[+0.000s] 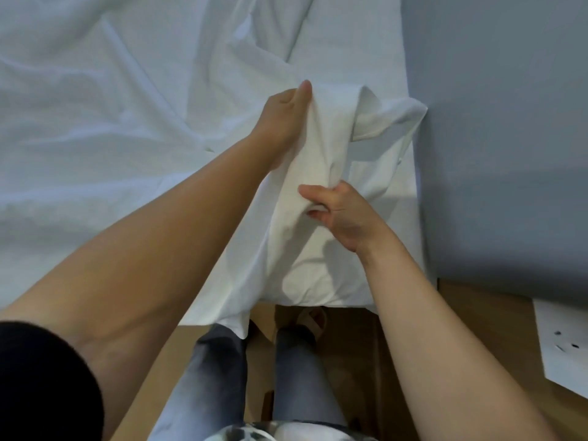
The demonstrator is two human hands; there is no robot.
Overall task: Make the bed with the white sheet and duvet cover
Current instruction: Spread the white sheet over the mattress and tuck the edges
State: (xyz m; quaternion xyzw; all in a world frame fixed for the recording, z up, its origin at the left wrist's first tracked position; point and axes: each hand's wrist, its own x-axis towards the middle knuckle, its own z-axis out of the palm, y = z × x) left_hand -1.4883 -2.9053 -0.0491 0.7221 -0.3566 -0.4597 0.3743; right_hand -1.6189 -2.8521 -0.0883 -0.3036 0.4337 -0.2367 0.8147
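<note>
- The bed [350, 297] fills most of what I see from here. The person stands at its near corner, close to the blue-grey wall [493, 122].
- The white sheet [127, 122] is spread over the bed but lies rumpled, with long creases running across it. At this corner it is bunched and lifted, and part of it hangs over the edge towards the wooden floor [397, 329].
- I cannot pick out a duvet cover as separate from the sheet, so my guess is that the task is early, at the sheet stage.
- The step in hand looks like fitting this corner. The cloth is gathered into a raised fold, and its loose corner [388, 119] flops over beside the wall.
- The next move probably calls for drawing the fold taut and bringing it down over the edge of the bed. After that the slack would need tucking under and the creases smoothing out.
- The left hand [283, 122] reaches furthest and holds the top of the fold up. Its thumb lies straight along the cloth, and its fingers are hidden behind the fabric.
- The right hand [340, 211] is nearer the body and lower on the same fold. It is closed tight, pinching a bunch of sheet between thumb and curled fingers.
</note>
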